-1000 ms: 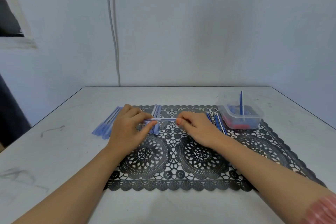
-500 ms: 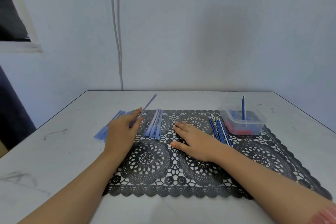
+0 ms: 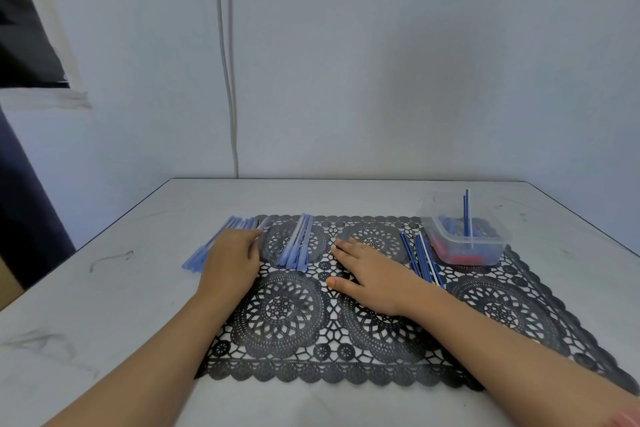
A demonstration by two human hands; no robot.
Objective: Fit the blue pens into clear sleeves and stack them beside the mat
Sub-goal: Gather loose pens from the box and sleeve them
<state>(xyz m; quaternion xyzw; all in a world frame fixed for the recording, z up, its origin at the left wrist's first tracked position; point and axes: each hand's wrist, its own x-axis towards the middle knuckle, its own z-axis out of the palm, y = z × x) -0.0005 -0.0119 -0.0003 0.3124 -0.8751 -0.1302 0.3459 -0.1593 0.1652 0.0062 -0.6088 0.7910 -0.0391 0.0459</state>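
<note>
Left hand sits on the pile of sleeved pens just off the left edge of the black lace mat. Can't tell if its fingers pinch one. Right hand lies flat mid-mat, fingers spread, between a bundle of pale sleeves and some bare blue pens. Clear tub sits at the mat's upper right on the grey worktop, with two pens standing upright in it.

Pale, scuffed table is covered across the middle by a black lace mat, with a pile of sleeved blue pens laid directly on the tabletop along the mat's far left corner.
</note>
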